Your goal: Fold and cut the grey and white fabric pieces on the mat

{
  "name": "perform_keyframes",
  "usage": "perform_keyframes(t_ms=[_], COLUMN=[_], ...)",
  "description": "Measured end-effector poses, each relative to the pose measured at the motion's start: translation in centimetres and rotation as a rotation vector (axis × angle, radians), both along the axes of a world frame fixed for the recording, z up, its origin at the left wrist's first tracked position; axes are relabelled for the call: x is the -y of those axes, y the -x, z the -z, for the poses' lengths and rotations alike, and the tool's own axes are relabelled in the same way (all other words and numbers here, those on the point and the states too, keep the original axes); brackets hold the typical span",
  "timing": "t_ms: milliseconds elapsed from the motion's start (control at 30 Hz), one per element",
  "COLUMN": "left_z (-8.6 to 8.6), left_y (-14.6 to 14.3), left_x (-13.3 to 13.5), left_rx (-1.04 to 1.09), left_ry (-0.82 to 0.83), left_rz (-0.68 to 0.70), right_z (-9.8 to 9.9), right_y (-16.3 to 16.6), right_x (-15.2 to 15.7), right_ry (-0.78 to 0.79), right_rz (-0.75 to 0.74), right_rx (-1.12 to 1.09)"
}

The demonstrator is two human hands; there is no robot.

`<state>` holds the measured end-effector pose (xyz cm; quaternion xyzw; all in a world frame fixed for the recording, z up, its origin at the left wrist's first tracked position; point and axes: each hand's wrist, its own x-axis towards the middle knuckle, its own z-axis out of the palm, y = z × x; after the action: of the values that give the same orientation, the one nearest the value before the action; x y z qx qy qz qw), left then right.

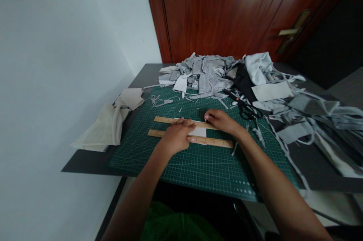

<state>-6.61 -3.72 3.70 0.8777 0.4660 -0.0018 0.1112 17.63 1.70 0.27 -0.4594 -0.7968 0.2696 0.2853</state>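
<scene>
Two wooden rulers lie side by side on a green cutting mat (198, 165): the far ruler (166, 120) and the near ruler (215, 142). Between them lies a small white fabric piece (199, 132). My left hand (177, 135) lies over both rulers and the fabric, its fingers curled and pressed down. My right hand (221, 119) rests on the right part of the far ruler, fingertips bent onto it.
Black scissors (246, 109) lie at the mat's right edge. A heap of grey and white fabric scraps (204, 73) fills the back and right of the dark table (93, 161). Folded cream cloth (104, 127) lies at the left. A wooden door (227, 10) stands behind.
</scene>
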Motion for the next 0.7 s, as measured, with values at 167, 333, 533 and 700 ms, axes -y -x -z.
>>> perform_keyframes(t_ms=[167,333,533,700], left_z=[-0.1,-0.23,-0.26,0.04], left_y=[-0.08,-0.12,-0.17,-0.05], left_x=[0.04,0.05,0.04,-0.11], left_rx=[-0.017,-0.029,-0.011,0.007], left_ry=[0.007,0.019,0.024,0.017], left_rz=[0.006,0.002,0.004,0.012], right_z=[0.22,0.49,0.49,0.32], right_y=[-0.12,-0.24,-0.27,-0.36], right_x=[-0.15,-0.29,-0.21,-0.16], right_ry=[-0.011,-0.029,-0.041,-0.092], right_rz=[-0.017,-0.029,-0.05,-0.114], right_rx=[0.003,0.008,0.007,0.004])
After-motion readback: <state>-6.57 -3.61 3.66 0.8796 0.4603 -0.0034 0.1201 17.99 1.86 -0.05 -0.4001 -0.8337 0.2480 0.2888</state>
